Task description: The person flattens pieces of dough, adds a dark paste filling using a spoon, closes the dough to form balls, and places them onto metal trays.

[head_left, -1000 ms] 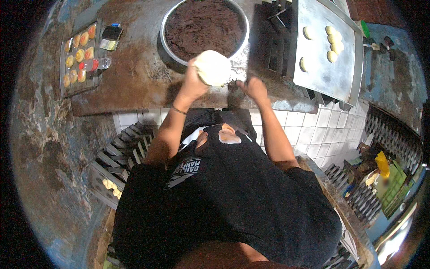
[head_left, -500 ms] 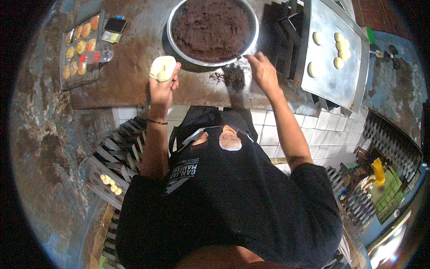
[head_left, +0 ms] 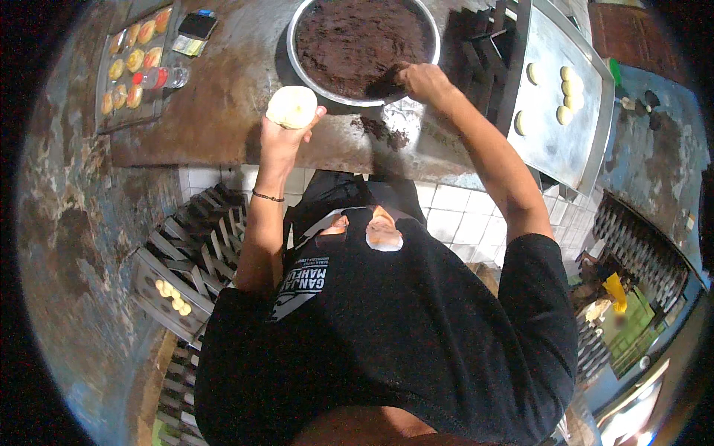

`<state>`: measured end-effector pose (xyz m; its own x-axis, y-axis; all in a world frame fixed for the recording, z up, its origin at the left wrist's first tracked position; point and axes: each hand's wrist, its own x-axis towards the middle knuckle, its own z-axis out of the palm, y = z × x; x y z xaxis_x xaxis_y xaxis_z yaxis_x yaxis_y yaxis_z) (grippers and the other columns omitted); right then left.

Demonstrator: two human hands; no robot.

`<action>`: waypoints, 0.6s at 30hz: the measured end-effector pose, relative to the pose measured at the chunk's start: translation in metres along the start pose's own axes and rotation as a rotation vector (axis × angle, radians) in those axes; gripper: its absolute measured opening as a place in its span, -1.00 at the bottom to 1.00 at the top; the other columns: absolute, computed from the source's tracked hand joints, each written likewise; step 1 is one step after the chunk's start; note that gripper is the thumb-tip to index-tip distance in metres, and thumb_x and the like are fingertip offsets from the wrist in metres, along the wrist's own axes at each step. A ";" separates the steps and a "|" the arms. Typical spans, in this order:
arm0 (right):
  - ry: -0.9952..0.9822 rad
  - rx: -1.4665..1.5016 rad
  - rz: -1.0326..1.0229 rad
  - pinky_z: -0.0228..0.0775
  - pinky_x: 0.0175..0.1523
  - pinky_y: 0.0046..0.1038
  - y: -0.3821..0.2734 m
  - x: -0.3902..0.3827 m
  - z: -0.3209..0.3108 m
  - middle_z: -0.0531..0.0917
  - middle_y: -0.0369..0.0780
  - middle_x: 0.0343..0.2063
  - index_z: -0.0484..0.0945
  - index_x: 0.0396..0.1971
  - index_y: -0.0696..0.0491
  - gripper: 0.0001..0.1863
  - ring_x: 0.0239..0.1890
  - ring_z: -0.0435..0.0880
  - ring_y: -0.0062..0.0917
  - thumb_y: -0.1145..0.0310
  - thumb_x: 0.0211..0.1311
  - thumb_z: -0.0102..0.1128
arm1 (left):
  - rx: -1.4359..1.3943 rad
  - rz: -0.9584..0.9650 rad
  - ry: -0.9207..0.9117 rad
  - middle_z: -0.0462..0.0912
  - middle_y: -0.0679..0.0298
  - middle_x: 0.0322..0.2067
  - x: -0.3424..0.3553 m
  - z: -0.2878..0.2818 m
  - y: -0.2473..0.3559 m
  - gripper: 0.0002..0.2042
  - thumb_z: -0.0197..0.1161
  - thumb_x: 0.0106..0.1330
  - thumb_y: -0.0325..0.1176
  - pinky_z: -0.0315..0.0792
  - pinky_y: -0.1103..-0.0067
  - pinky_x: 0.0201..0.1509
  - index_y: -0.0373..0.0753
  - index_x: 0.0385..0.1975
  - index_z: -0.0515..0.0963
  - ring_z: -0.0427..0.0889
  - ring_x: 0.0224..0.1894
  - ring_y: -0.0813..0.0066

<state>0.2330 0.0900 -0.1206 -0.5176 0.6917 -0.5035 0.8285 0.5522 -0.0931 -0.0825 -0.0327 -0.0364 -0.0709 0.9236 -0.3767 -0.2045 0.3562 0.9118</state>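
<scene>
A flattened round of pale dough (head_left: 291, 106) rests on the fingers of my left hand (head_left: 280, 143), raised in front of the table's near edge, with the thumb at its right side. A large round metal basin (head_left: 292, 61) stands ahead, filled with dark brown crumbly filling (head_left: 357, 44). My right hand (head_left: 426, 83) reaches over the basin's near right rim, its fingers closed and down at the filling. Whatever it grips is mostly hidden; a dark edge shows near the fingertips.
At the right, a metal tray (head_left: 547, 145) holds several dough balls (head_left: 573, 87). On the left lie a tray (head_left: 149, 111) of topped buns, a clear bottle (head_left: 175, 77) with a red cap, and a dark phone (head_left: 198, 26). Spilled crumbs (head_left: 381, 132) lie before the basin. Another dough tray (head_left: 152, 301) sits lower left.
My right hand has moved from outside the basin's rim in over the filling. The dough in my left hand now faces up more, and that hand sits slightly further right.
</scene>
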 end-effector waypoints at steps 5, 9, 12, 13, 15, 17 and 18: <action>-0.130 0.638 -0.140 0.57 0.19 -0.22 0.008 -0.009 -0.051 0.78 0.00 -0.09 0.70 0.06 0.13 -0.66 0.03 0.75 -0.16 0.35 0.36 0.21 | 0.279 0.008 -0.025 0.77 0.34 -0.34 0.009 -0.008 0.001 -0.64 0.70 0.10 -0.29 0.54 0.65 -0.32 -0.33 -0.22 0.70 0.64 -0.36 0.71; 0.180 0.943 -0.326 0.48 0.18 -0.30 -0.053 -0.062 -0.090 0.69 -0.10 -0.11 0.69 0.10 0.12 -0.70 0.01 0.68 -0.30 0.42 0.49 0.13 | 0.385 0.091 -0.041 0.82 0.26 -0.22 0.019 -0.005 -0.011 -0.61 0.68 0.12 -0.30 0.63 0.48 0.03 -0.34 -0.15 0.69 0.77 -0.16 0.52; 0.418 0.878 -0.184 0.52 0.12 -0.21 -0.107 -0.096 -0.121 0.63 -0.10 -0.16 0.69 0.12 -0.04 -0.58 -0.05 0.68 -0.18 0.57 0.29 0.22 | 0.425 0.260 -0.135 0.82 0.24 -0.18 0.024 0.007 0.000 -0.58 0.68 0.09 -0.34 0.62 0.51 0.04 -0.32 -0.09 0.68 0.76 -0.13 0.52; 0.477 0.810 -0.142 0.53 0.12 -0.19 -0.121 -0.101 -0.120 0.62 -0.11 -0.15 0.68 0.14 -0.07 -0.51 -0.05 0.67 -0.16 0.60 0.21 0.22 | 0.400 0.290 -0.138 0.81 0.23 -0.18 0.025 0.011 0.001 -0.57 0.68 0.06 -0.39 0.61 0.50 0.02 -0.29 -0.08 0.66 0.74 -0.14 0.50; 0.647 0.630 -0.124 0.53 0.10 -0.15 -0.137 -0.100 -0.108 0.60 -0.16 -0.10 0.67 0.17 -0.12 -0.37 -0.03 0.63 -0.18 0.66 0.05 0.22 | 0.426 0.362 -0.142 0.81 0.25 -0.18 0.025 0.020 0.012 -0.59 0.65 0.08 -0.42 0.61 0.50 0.04 -0.29 -0.07 0.67 0.74 -0.14 0.50; 0.731 0.537 -0.073 0.51 0.09 -0.18 -0.146 -0.098 -0.087 0.59 -0.17 -0.05 0.62 0.27 -0.16 -0.28 -0.03 0.61 -0.18 0.67 0.04 0.21 | 0.449 0.428 -0.154 0.81 0.25 -0.17 0.030 0.024 0.021 -0.62 0.62 0.09 -0.44 0.62 0.50 0.04 -0.31 -0.09 0.68 0.75 -0.13 0.51; 0.753 0.485 -0.037 0.50 0.08 -0.18 -0.150 -0.101 -0.081 0.59 -0.16 -0.04 0.59 0.30 -0.17 -0.26 -0.03 0.60 -0.18 0.66 0.04 0.20 | 0.498 0.437 -0.168 0.81 0.25 -0.18 0.032 0.024 0.022 -0.62 0.62 0.09 -0.44 0.61 0.51 0.04 -0.31 -0.09 0.68 0.75 -0.14 0.51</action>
<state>0.1440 -0.0250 0.0143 -0.4073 0.8937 0.1880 0.7195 0.4408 -0.5366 -0.0657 0.0081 -0.0242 0.1160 0.9925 0.0374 0.2849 -0.0693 0.9560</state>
